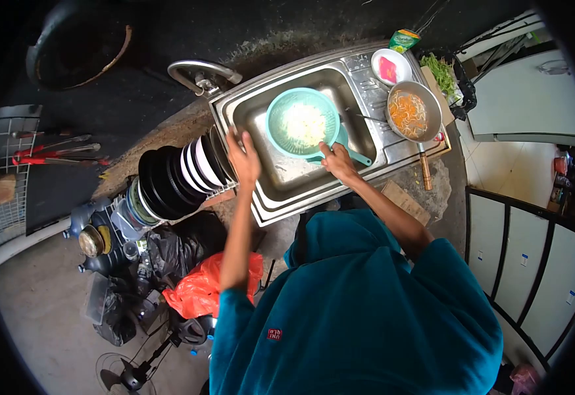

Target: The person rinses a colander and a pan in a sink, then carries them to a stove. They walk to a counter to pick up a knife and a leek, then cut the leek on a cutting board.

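Note:
A teal colander full of pale shredded food sits in the steel sink. My right hand grips the colander's handle at its near rim. My left hand rests flat on the sink's left edge, fingers apart, holding nothing, next to a row of upright dark and white plates.
A pan of orange shredded food, a white bowl with pink contents and greens sit on the drainboard. The tap stands at the sink's far left. Bags, an orange sack and a fan lie on the floor.

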Demonstrator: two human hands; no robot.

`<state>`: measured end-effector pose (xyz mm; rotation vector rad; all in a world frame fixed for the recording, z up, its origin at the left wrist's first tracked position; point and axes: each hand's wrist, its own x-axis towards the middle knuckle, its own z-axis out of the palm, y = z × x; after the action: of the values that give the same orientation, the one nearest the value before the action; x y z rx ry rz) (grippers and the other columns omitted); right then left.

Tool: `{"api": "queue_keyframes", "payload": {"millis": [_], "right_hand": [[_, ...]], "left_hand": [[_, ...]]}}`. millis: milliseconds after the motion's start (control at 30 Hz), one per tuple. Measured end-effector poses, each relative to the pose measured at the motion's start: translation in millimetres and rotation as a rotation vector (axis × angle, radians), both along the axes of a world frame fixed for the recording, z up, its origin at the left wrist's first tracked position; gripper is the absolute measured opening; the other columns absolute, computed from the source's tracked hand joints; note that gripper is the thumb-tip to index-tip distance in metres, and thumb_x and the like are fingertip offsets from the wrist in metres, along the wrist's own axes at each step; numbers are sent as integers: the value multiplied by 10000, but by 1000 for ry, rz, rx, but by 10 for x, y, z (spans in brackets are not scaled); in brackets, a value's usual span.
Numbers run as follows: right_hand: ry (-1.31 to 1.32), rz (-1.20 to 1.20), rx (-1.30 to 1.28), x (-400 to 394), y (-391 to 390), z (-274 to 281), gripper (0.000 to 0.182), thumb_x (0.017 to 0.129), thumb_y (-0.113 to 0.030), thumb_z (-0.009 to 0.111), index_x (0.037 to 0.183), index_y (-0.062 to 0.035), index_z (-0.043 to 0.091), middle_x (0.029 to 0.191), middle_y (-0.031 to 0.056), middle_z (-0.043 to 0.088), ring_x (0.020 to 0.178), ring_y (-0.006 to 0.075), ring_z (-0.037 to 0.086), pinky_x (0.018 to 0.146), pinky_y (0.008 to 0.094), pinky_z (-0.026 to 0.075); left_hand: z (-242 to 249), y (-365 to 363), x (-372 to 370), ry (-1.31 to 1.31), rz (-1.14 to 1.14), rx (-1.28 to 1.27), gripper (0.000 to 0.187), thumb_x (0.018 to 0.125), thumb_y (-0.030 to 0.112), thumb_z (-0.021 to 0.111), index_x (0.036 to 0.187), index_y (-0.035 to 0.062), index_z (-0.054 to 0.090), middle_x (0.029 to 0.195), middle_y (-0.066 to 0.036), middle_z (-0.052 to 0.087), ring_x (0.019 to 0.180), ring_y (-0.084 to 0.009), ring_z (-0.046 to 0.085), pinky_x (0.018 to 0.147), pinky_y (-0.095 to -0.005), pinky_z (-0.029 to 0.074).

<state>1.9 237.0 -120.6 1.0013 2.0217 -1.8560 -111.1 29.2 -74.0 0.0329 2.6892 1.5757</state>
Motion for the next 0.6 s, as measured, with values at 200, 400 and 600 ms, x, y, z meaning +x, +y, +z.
{"api": "queue_keyframes", "payload": {"millis": [200, 400, 600], "right_hand": [[21, -38, -56, 60, -306, -79, 389, 941, -372, 484, 868, 9, 518, 593, 32, 494, 486, 95, 449, 440, 272, 368], [291, 91, -16, 161, -540, -3, 535, 943, -429, 433, 1174, 47, 511, 1072, 278, 596, 1067, 389, 558, 894, 432, 409], [345, 279, 300, 55, 256, -206, 443, 904, -386, 552, 1112, 4, 517, 962, 205, 589, 982, 316, 581, 856, 388, 436]], "left_hand": [[-256, 561, 978, -510, 125, 466, 696, 923, 547, 434, 1262, -61, 434, 1195, -202, 524, 1013, -263, 574, 898, -376, 447], [-421, 823, 960, -557, 349, 672, 498, 924, 309, 515, 1223, -87, 474, 1194, -172, 535, 969, -212, 564, 855, -353, 451], [-204, 691, 831, -409, 571, 668, 264, 915, 120, 415, 1026, -97, 518, 928, -201, 603, 543, -206, 589, 342, -307, 425]]}}
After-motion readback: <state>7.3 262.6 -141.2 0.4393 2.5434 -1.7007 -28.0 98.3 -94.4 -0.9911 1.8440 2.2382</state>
